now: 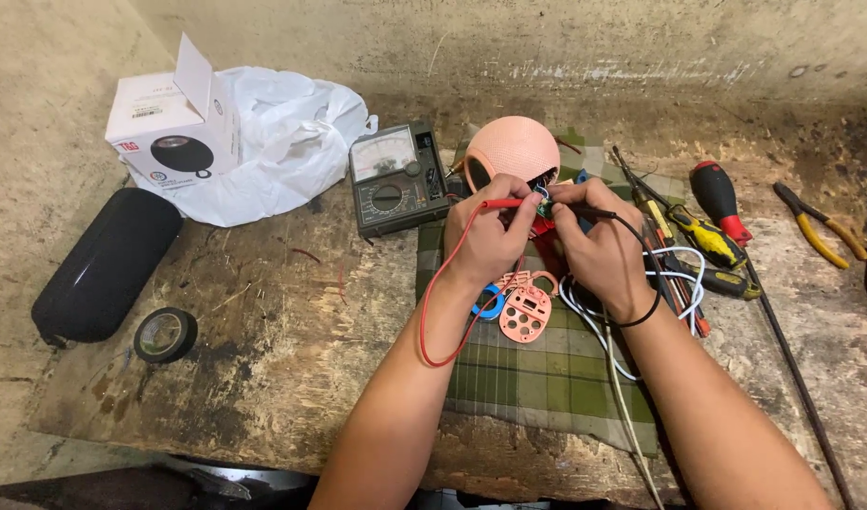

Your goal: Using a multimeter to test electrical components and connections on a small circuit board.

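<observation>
Head view, frame centre: my left hand fingers pinch red probe; my right hand fingers pinch black probe. Both tips meet at small part, just below pink round speaker shell. Analog multimeter just left. Checked cloth beneath. Screwdrivers right on desk.

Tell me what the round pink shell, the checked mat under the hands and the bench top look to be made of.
Pink shell: likely woven fabric mesh over plastic, matte, with a fine grid texture. Checked mat: woven cloth, green plaid, soft wrinkled edges. Bench top: probably plywood or board, unfinished, stained and worn, with grain and chipped patches. Left hand and right hand hold the probes just in front of the shell.
</observation>
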